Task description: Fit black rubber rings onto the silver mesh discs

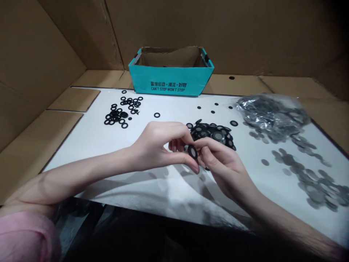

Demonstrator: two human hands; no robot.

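My left hand (160, 147) and my right hand (222, 165) meet above the white sheet (95, 142). Together their fingertips pinch one small black ring with a grey mesh disc (192, 151) in it. Just behind the fingers lies a heap of assembled black-rimmed discs (212, 134). A pile of loose black rubber rings (122, 111) sits at the far left of the sheet. Grey mesh discs (308, 178) are scattered along the right side.
A teal cardboard box (171, 82), open at the top, stands at the back centre. A clear plastic bag of grey discs (272, 114) lies at the back right. Brown cardboard walls (40, 54) enclose the work area. A few single rings and dots lie between the piles.
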